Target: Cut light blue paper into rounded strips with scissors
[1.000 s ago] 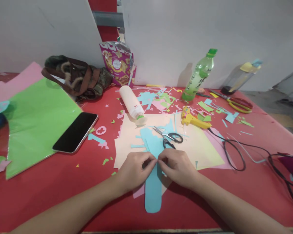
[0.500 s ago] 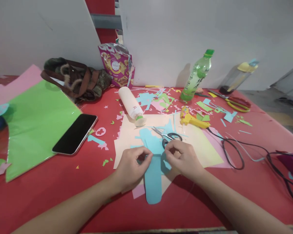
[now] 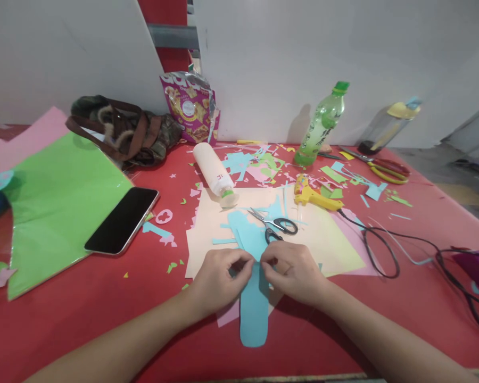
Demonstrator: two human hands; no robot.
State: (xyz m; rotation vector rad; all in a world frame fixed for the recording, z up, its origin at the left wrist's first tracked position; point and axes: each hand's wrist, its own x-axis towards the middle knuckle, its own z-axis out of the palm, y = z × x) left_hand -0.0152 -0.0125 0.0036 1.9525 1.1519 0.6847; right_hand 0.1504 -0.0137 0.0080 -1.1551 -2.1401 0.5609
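Note:
A long light-blue paper strip [image 3: 254, 314] with a rounded near end lies in front of me, between my hands. My left hand [image 3: 223, 274] pinches its left edge near the middle, thumb against forefinger. Opposite it, my right hand [image 3: 293, 268] pinches the right edge, the fingertips of both hands almost meeting. A crosswise line, fold or join, runs under the fingertips; I cannot tell which. Beyond them, more blue paper [image 3: 251, 242] spreads over cream sheets [image 3: 207, 234]. Black-handled scissors [image 3: 268, 221] lie partly open just past my right hand.
A yellow glue gun [image 3: 317, 198] trails a black cord to the right. Behind are a white bottle [image 3: 211, 167] on its side, a green drink bottle [image 3: 321, 125], a snack bag [image 3: 189, 109] and paper scraps. Left lie a phone [image 3: 123, 221] and green sheets [image 3: 59, 213].
My right hand has moved left and closed onto the strip's right edge. The strip has shifted slightly toward me and to the right, and my left hand has moved slightly with it.

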